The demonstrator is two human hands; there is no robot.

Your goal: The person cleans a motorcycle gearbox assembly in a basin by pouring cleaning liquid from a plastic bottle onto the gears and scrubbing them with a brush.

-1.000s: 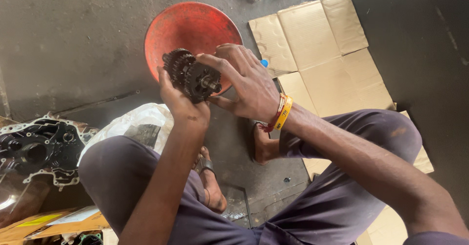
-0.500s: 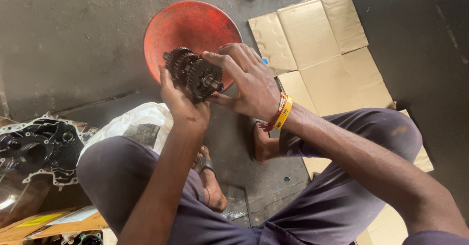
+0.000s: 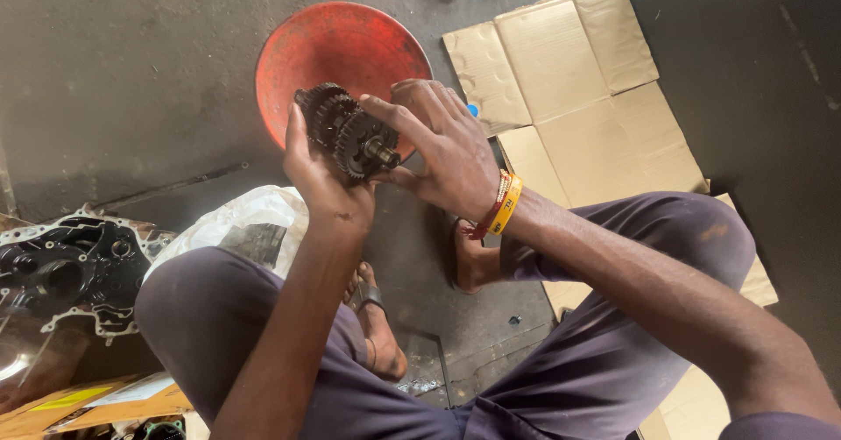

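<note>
A dark, oily gear cluster (image 3: pixel 343 131), several toothed wheels on a shaft with a shiny stub end, is held up over the front rim of a red round basin (image 3: pixel 333 46). My left hand (image 3: pixel 322 181) cups the cluster from below and behind. My right hand (image 3: pixel 438 146) grips its near end, forefinger laid over the top gear and thumb under the shaft stub. A yellow band and red thread circle my right wrist.
Flattened cardboard sheets (image 3: pixel 569 81) lie on the concrete floor to the right. A black engine casing (image 3: pixel 70 269) sits at the left, a white plastic bag (image 3: pixel 236 221) beside my left knee. Small parts lie at the top edge. My sandalled feet are below the hands.
The gear cluster has tilted and shifted slightly in my hands; my right forefinger has slid along the top gear. The hands stay over the basin's rim.
</note>
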